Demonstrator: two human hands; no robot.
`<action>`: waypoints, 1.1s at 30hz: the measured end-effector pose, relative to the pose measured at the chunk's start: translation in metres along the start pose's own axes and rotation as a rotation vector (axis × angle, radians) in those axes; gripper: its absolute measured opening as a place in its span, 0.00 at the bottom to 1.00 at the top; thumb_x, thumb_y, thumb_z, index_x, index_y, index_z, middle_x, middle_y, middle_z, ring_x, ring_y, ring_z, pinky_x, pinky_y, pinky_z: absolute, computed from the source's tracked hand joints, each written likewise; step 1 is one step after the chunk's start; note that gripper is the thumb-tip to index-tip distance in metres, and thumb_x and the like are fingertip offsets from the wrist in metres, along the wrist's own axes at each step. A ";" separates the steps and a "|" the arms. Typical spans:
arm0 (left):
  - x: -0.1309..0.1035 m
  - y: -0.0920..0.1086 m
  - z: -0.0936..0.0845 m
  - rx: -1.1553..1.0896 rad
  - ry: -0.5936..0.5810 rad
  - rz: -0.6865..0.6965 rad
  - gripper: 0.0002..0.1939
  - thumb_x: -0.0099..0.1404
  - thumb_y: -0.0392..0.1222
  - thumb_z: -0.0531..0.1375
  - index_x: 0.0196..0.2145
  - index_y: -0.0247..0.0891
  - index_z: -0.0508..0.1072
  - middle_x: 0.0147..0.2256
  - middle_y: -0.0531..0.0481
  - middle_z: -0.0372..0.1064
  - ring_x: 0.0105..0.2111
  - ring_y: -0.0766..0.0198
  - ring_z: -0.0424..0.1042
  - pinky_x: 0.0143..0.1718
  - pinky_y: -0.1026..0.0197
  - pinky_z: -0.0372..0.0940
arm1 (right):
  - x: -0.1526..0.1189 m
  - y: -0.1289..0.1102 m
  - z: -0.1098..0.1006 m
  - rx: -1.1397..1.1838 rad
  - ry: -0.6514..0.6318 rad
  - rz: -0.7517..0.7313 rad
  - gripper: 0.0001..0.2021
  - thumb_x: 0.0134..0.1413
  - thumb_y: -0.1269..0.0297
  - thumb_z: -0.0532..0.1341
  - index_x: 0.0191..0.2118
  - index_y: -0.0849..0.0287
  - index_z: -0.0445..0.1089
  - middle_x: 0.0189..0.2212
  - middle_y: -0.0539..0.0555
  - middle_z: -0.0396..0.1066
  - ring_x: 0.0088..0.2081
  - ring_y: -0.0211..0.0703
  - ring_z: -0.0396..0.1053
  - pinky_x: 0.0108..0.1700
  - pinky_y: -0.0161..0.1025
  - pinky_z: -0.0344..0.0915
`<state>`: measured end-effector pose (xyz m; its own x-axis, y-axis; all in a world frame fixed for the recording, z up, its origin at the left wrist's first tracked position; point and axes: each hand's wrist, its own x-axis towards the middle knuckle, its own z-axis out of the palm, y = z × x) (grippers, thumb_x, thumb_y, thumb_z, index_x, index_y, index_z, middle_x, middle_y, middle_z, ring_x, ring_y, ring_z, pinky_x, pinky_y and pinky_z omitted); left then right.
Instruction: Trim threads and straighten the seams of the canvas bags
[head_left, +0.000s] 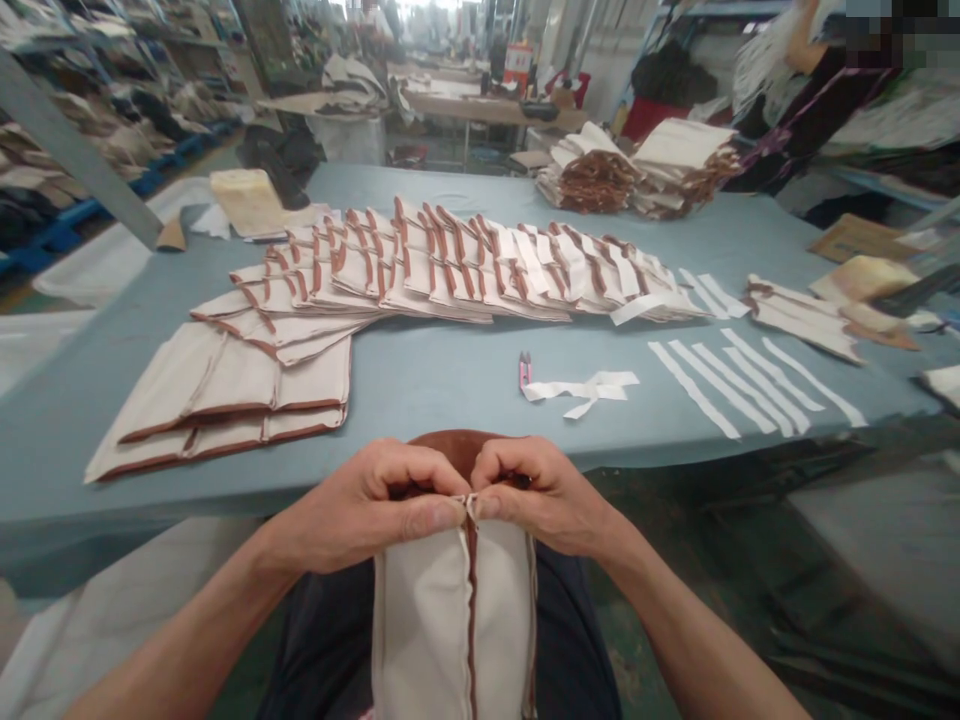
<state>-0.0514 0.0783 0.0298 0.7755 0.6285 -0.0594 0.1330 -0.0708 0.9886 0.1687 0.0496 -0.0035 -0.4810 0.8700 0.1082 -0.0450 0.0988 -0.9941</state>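
Pinches the cream fabric piece (427, 620) by the upper end of its brown seam, using left hand (401, 502) and right hand (529, 495). Holds it over the lap, near the worktop's (442, 375) near edge.

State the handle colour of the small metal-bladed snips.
The snips' handle is pink, best seen in the head view.

A cluttered workroom (442, 75) — pale wall (634, 38), green floor (637, 650), blue-covered table (427, 385) — runs back to white light (442, 5) (quite a glare).
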 end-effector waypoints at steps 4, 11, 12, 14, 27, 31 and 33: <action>-0.003 0.001 0.003 0.070 0.027 0.006 0.11 0.69 0.41 0.60 0.34 0.31 0.79 0.28 0.51 0.74 0.27 0.69 0.66 0.29 0.70 0.61 | -0.001 0.000 0.000 -0.109 0.022 -0.037 0.24 0.60 0.43 0.68 0.28 0.60 0.69 0.23 0.44 0.61 0.24 0.32 0.54 0.25 0.31 0.51; -0.008 0.012 0.008 0.165 0.099 0.024 0.10 0.68 0.39 0.60 0.33 0.33 0.80 0.27 0.52 0.76 0.26 0.69 0.68 0.28 0.70 0.62 | -0.005 -0.022 0.001 -0.562 0.093 -0.313 0.16 0.63 0.52 0.66 0.31 0.58 0.70 0.26 0.49 0.72 0.28 0.37 0.66 0.33 0.35 0.61; -0.009 0.012 0.009 0.180 0.114 0.032 0.10 0.68 0.38 0.60 0.33 0.33 0.81 0.27 0.52 0.76 0.26 0.69 0.69 0.28 0.71 0.62 | -0.005 -0.027 0.002 -0.615 0.098 -0.342 0.12 0.62 0.57 0.66 0.31 0.58 0.70 0.26 0.49 0.73 0.28 0.37 0.67 0.33 0.35 0.62; -0.011 0.013 0.011 0.214 0.140 0.048 0.09 0.67 0.36 0.60 0.33 0.35 0.81 0.27 0.55 0.76 0.26 0.70 0.69 0.27 0.72 0.61 | -0.006 -0.036 0.004 -0.697 0.107 -0.381 0.07 0.60 0.65 0.65 0.31 0.57 0.69 0.26 0.49 0.74 0.28 0.38 0.69 0.33 0.35 0.63; -0.020 0.018 0.033 0.440 0.333 0.106 0.11 0.64 0.30 0.57 0.28 0.36 0.77 0.23 0.58 0.72 0.23 0.72 0.67 0.26 0.69 0.59 | -0.010 -0.057 0.019 -0.961 0.135 -0.352 0.08 0.55 0.75 0.57 0.27 0.59 0.69 0.22 0.49 0.71 0.25 0.38 0.67 0.30 0.36 0.58; -0.020 0.013 0.032 0.310 0.346 0.013 0.10 0.63 0.34 0.56 0.27 0.35 0.76 0.23 0.56 0.70 0.24 0.70 0.66 0.26 0.69 0.59 | -0.009 -0.047 0.023 -0.895 0.165 -0.330 0.08 0.55 0.75 0.58 0.28 0.59 0.71 0.22 0.49 0.71 0.25 0.37 0.66 0.31 0.35 0.58; -0.019 0.009 0.028 0.179 0.314 -0.052 0.10 0.62 0.37 0.57 0.25 0.35 0.75 0.22 0.56 0.68 0.23 0.70 0.63 0.24 0.69 0.57 | -0.008 -0.040 0.024 -0.848 0.176 -0.321 0.07 0.56 0.75 0.58 0.29 0.59 0.70 0.23 0.48 0.71 0.25 0.37 0.66 0.31 0.35 0.58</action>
<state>-0.0477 0.0436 0.0358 0.5412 0.8401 -0.0357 0.2944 -0.1495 0.9439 0.1537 0.0269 0.0354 -0.4131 0.7937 0.4466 0.5364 0.6084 -0.5849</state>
